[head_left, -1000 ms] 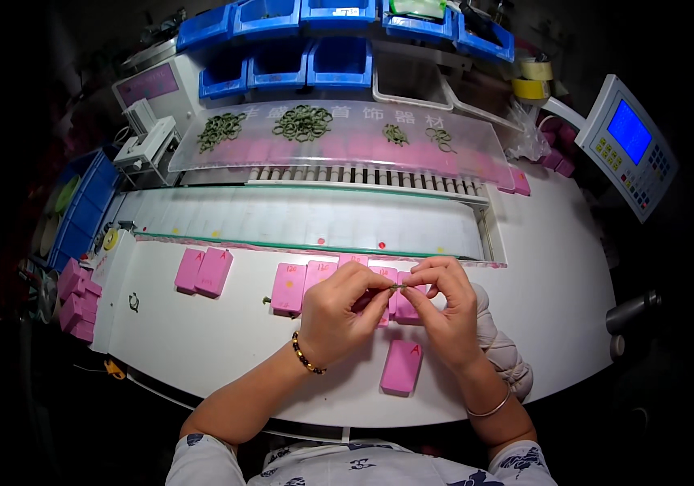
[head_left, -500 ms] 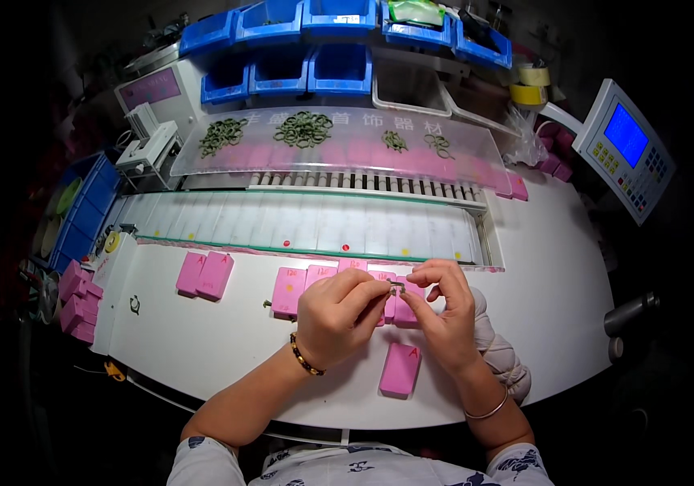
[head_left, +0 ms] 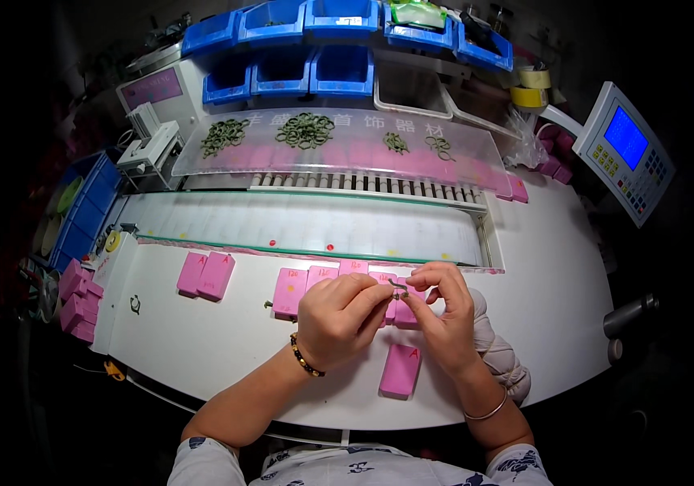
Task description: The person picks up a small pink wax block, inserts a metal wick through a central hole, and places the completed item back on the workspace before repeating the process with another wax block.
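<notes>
Left hand (head_left: pixel 339 316) and right hand (head_left: pixel 442 312), both grips pinching a small dark-green curved piece (head_left: pixel 398 285) between fingertips, held above the white smooth surface (head_left: pixel 242 356), in front of the row of pink rectangular blocks (head_left: pixel 289 292). Single pink rectangular block (head_left: pixel 400 371) with red mark lies nearer. Green ring-like pieces (head_left: pixel 305 130) in piles on clear plastic sheet (head_left: pixel 347 154), far side. Blue-screened white control panel (head_left: pixel 626 154) far right.

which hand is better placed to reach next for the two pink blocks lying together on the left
Probably the left hand: it is nearer the two pink blocks, while the right hand lies farther, beyond it. A small green piece shows between their fingertips.
</notes>
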`<state>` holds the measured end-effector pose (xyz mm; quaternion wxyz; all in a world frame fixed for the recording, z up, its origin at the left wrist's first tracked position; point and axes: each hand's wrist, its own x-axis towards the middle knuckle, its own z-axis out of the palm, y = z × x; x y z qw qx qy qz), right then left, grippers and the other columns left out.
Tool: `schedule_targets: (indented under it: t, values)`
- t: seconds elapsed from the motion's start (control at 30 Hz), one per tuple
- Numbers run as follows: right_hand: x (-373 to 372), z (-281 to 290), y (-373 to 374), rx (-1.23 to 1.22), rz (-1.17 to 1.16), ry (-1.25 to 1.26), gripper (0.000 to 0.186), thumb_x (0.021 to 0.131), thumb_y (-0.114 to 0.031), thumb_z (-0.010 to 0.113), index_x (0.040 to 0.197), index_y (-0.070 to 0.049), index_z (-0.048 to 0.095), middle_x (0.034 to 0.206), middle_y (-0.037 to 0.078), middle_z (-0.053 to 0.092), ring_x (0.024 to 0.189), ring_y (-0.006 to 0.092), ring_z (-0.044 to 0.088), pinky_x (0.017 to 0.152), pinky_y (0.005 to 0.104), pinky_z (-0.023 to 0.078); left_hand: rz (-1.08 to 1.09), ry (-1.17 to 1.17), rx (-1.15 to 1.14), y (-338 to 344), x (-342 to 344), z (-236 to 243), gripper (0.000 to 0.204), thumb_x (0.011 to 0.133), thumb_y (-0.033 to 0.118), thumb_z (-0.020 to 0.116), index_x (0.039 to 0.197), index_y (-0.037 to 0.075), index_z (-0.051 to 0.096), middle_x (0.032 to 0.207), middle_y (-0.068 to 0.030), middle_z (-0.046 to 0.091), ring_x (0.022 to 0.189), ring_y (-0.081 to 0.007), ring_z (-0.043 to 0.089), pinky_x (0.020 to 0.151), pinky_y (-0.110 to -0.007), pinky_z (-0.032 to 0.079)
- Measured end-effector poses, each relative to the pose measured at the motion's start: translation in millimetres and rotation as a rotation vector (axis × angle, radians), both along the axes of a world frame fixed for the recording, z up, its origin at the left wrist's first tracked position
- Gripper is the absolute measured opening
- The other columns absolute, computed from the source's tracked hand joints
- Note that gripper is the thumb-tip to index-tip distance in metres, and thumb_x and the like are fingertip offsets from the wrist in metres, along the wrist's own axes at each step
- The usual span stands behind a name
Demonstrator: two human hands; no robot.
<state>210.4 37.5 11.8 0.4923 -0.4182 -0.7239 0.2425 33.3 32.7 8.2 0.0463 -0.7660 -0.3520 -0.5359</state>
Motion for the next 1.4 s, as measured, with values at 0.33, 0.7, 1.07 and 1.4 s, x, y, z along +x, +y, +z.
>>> schedule_targets:
  t: [0.33, 0.7, 1.07, 1.4]
  values:
    - [0, 2, -3, -0.02, 0.016, 0.005, 0.014, 0.078, 0.0, 0.068, 0.091, -0.005, 0.063, 0.096, 0.008, 0.059, 0.082, 0.0161, 0.058, 0.063, 0.0258, 0.045, -0.102, -0.173, -0.232, -4, 4, -3, 0.017, 0.073, -0.008, 0.071, 0.086, 0.0, 0.065, 0.074, -0.0069, 0.061, 0.055, -0.0122, 0.06, 0.046, -0.022, 0.046]
    - [-1, 4, -4, -0.017, 0.019, 0.004, 0.012, 0.08, -0.001, 0.067, 0.09, -0.005, 0.064, 0.096, 0.007, 0.059, 0.08, 0.014, 0.058, 0.061, 0.0239, 0.045, -0.067, -0.185, -0.272, -7, 7, 0, 0.013, 0.073, -0.001, 0.071, 0.082, 0.005, 0.064, 0.075, -0.0051, 0.061, 0.055, -0.0175, 0.059, 0.049, -0.027, 0.046]
    - [1, -16, 0, -0.647, 0.257, 0.482, 0.009, 0.088, -0.007, 0.064, 0.095, -0.002, 0.061, 0.082, -0.001, 0.06, 0.072, 0.0045, 0.055, 0.06, 0.0184, 0.044, -0.236, -0.496, -0.729, -6, 2, -6, 0.007, 0.083, 0.003, 0.067, 0.087, 0.0, 0.064, 0.077, -0.0047, 0.063, 0.068, -0.0085, 0.062, 0.06, -0.023, 0.05]
    - [4, -14, -1, -0.825, 0.282, 0.512, 0.011, 0.09, -0.013, 0.064, 0.095, -0.004, 0.061, 0.078, -0.004, 0.058, 0.065, 0.0013, 0.049, 0.055, 0.015, 0.038, -0.378, -0.702, -1.071, -3, -1, -5, 0.015, 0.085, 0.011, 0.069, 0.09, -0.002, 0.064, 0.079, -0.0036, 0.066, 0.07, -0.0059, 0.06, 0.062, -0.02, 0.048]
